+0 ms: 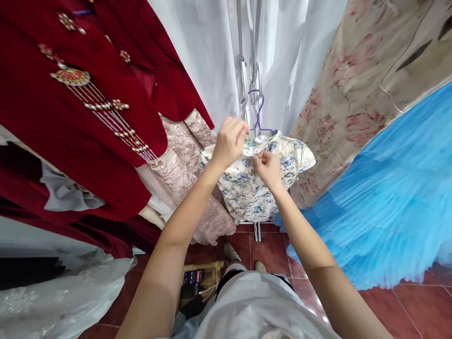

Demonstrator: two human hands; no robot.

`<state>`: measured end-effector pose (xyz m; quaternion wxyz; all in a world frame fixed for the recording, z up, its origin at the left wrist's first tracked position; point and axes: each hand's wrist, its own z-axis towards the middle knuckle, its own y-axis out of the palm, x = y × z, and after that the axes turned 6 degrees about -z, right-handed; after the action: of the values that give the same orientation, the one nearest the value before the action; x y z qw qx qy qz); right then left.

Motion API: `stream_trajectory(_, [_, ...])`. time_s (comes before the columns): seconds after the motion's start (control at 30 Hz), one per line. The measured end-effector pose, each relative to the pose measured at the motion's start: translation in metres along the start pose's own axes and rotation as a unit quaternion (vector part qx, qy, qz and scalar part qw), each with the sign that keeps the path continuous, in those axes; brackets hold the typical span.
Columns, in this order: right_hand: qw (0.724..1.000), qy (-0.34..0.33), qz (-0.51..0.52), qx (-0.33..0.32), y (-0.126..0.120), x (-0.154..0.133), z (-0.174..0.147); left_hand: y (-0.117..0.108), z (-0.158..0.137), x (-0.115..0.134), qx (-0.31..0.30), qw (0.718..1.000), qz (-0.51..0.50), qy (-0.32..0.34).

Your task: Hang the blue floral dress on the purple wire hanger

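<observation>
Both arms reach forward, left hand [230,141] and right hand [267,168] pinching the floral dress [247,188] collar.

— How many garments hang here?

— Five I can count: one dark red velvet robe with pearl tassels [70,94] at nine o'clock, one pale pink brocade dress [187,165], one small blue-flowered satin dress [243,188] at the centre, one beige rose-print gown [367,80] at two o'clock, one bright blue tulle skirt [388,197] at three.

— Hangers? Phones?

— One purple hanger hook [259,110] at twelve; one phone with a lit screen [192,276] at six.

— Hands?

— Two hands: left [230,141], right [267,168].
</observation>
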<state>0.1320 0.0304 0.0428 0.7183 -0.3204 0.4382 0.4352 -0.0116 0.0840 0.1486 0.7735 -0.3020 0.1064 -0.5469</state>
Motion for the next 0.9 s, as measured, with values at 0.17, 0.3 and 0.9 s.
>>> stream_trajectory(0.17, [0.998, 0.014, 0.056, 0.022, 0.003, 0.011, -0.015, -0.030, 0.012, -0.002, -0.066, 0.998, -0.007, 0.007])
stream_trajectory(0.3, [0.995, -0.036, 0.089, -0.010, -0.001, -0.009, -0.006, -0.013, -0.012, -0.006, -0.190, 0.980, 0.001, 0.053])
stream_trajectory(0.9, [0.984, 0.097, -0.045, -0.142, -0.003, 0.070, -0.095, -0.059, -0.122, -0.131, 0.136, 0.960, -0.041, -0.241])
